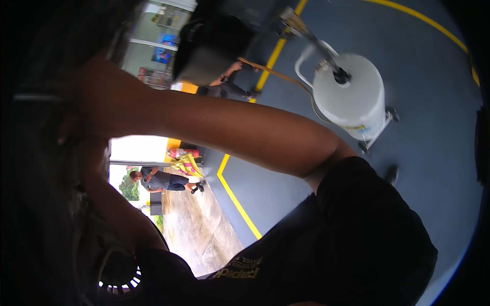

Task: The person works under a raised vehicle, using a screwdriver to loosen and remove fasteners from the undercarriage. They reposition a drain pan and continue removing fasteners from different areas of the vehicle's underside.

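Reaching with 2 hands [104, 97] to a dark structure [35, 178], likely heavy, stiff and best held by its edge, with fingers too shadowed to tell spread from pinching.

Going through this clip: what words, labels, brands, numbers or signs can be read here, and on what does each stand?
Pale lettering on the black shirt: partly legible, but not copied out here.
Label on the white tank: too blurred to read.
Blue panels in the background: any print is too small and blurred to read.
I can make out no other text.
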### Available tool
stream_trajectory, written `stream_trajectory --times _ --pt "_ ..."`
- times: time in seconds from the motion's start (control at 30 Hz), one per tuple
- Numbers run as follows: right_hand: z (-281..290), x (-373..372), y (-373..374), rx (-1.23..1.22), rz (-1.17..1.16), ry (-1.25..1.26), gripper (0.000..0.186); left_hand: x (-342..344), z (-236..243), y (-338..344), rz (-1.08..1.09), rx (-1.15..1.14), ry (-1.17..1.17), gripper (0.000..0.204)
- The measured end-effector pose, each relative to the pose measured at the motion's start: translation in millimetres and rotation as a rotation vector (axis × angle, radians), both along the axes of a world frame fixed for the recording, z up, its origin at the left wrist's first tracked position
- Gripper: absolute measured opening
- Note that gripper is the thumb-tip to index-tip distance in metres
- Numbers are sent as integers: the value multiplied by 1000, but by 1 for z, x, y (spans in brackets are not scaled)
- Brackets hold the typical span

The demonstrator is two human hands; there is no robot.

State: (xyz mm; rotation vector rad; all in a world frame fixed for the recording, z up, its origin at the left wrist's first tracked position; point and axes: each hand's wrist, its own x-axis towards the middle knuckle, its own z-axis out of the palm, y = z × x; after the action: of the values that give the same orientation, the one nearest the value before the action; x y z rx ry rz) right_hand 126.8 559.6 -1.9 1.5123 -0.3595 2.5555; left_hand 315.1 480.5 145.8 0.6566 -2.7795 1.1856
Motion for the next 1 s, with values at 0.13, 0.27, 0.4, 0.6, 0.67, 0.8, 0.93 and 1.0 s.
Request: stream_trajectory --times 0.13,0.27,0.4,0.6,0.67,0.8,0.93,1.0 --pt "-123 -33 53 445 125 311 39 8 -74 -16 101 891 424 15" --pt "-360 -64 108 1394 635 197 45 25 -355 -73 773 2114 370 18" --pt "-580 -27 221 1937 604 -633 31 -16 -651 -26 1273 2578 275 46" --pt "-686 44 330 1914 279 -1419 32 -61 -985 -31 1221 2045 -23 40" --pt "-741 70 332 1842 233 -1546 31 -79 -1073 -25 991 1911 -150 33" --pt "-826 108 348 1846 268 -1667 31 -115 -1249 -12 378 1511 -126 34" --pt "-881 144 384 1886 288 -1836 29 -165 -1374 -56 264 1409 49 27" --pt "-879 168 404 1955 267 -1978 28 -186 -1399 -13 123 1511 -15 35"
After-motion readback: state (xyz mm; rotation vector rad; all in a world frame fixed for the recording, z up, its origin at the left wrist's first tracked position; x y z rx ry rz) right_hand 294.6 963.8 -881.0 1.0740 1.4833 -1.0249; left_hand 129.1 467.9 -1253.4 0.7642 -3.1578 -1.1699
